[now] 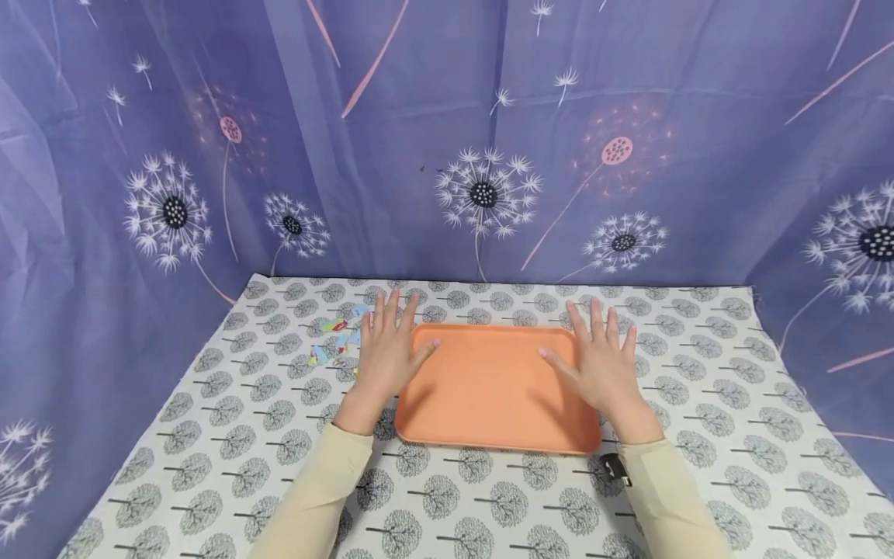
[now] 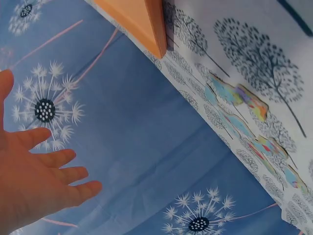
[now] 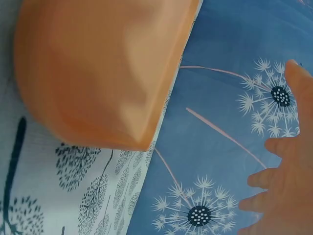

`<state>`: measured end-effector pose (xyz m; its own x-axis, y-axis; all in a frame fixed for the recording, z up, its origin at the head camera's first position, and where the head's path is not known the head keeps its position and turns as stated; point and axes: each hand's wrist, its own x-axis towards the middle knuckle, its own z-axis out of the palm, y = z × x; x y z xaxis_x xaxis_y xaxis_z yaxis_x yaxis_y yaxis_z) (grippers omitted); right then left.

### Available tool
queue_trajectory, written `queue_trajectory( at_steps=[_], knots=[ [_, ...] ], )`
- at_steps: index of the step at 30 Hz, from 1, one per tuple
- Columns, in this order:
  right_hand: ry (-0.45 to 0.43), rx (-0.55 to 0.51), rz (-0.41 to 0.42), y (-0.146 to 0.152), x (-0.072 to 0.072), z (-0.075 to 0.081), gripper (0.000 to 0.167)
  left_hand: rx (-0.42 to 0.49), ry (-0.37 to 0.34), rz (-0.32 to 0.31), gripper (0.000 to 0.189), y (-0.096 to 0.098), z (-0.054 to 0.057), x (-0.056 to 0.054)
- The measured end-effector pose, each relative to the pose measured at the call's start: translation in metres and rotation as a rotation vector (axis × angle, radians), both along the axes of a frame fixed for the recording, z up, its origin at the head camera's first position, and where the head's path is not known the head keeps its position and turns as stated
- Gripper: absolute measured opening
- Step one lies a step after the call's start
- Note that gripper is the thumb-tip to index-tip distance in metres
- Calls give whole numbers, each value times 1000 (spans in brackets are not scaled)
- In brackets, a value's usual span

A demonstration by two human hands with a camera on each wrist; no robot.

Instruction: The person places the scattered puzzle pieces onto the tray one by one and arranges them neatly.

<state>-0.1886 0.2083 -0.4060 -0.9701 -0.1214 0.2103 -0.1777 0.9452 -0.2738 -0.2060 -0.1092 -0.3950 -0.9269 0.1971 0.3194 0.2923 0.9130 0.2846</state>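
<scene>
An orange rectangular tray (image 1: 499, 388) lies flat on the cloth-covered table, with shadows of both hands on it. My left hand (image 1: 386, 353) is held over the tray's left side, fingers straight and spread, thumb pointing inward. Over the right side, my right hand (image 1: 606, 373) is spread in the same way. Neither hand grips anything; the left wrist view and the right wrist view show each palm raised with bare fingers. Left of the tray lie several small flat colourful pieces (image 2: 254, 105), partly hidden behind the left hand in the head view.
A white tablecloth (image 1: 447, 497) with grey tree prints covers the table. Purple curtain fabric (image 1: 391, 178) with dandelion prints hangs behind the table and along its sides. A small black object (image 1: 616, 469) sits at the right sleeve's cuff.
</scene>
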Motion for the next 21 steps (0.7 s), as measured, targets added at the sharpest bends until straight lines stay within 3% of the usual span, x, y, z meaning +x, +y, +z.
queue_trajectory(
  at_steps=[8,17,21],
  knots=[
    [-3,-72,10,4,2,3,85,107,60,-40,69,-14,2,-4],
    [-14,-198,33,12,2,-2,80,249,43,-19,62,-35,2,-12],
    [-15,-237,39,15,2,-3,75,306,-12,11,58,-46,2,-16]
  ],
)
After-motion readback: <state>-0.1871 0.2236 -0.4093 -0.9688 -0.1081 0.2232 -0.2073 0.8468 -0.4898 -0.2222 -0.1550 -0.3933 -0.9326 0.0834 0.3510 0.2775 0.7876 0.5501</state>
